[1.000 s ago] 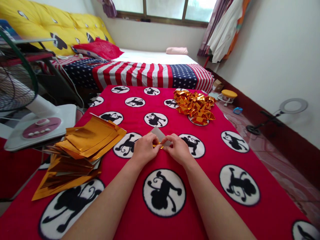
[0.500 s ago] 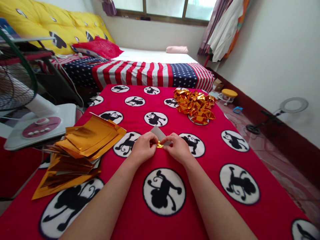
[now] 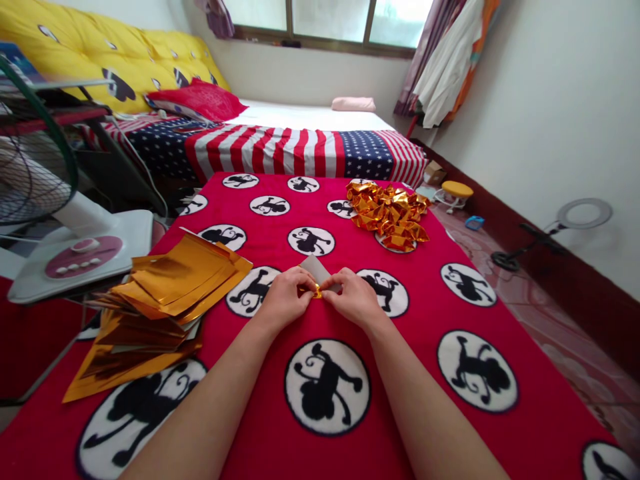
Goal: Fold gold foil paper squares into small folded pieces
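Observation:
Both hands meet over the middle of a red cloth (image 3: 240, 413) printed with black figures in white circles. Between them is a sheet of gold foil paper (image 3: 315, 267), its grey back turned up and pointing away from me. A narrow gold strip shows along its near edge. My left hand (image 3: 287, 293) pinches that edge from the left with thumb and fingers. From the right, my right hand (image 3: 354, 295) pinches the same edge, fingertips close to the left ones. Part of the sheet is hidden under the fingers.
At left lies a fanned stack of gold foil sheets (image 3: 185, 273). Folded gold foil pieces (image 3: 390, 213) are heaped at the far right of the cloth. A fan (image 3: 85, 253) stands beyond the left edge, and a ring-light stand (image 3: 550, 230) is on the floor at right.
The fingertips have drawn slightly closer together on the near edge of the sheet, and less gold shows between them. The view has tilted up very slightly.

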Motion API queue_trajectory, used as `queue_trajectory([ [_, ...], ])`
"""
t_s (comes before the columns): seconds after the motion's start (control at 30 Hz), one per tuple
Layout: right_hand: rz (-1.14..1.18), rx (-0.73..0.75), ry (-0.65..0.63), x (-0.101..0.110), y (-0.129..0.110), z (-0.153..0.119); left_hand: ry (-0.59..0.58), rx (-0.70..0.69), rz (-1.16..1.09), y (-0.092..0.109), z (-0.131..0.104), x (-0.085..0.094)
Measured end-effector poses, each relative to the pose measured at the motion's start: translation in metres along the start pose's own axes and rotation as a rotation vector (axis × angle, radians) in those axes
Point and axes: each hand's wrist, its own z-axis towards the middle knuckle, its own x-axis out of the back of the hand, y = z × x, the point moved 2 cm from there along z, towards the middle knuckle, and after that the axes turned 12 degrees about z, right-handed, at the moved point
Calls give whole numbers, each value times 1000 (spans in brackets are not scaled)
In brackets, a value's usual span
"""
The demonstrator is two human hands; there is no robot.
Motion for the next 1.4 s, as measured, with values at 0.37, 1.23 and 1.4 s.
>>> queue_trajectory([
  [0.37,-152,-66,114,-14,-7,3,20,66,74,0,0,1],
  [1.23,-146,-123,92,-7,-6,11,-44,54,29,-2,0,-2],
  [1.4,-118,-89,78,-5,-4,11,-50,57,64,-2,0,-3],
])
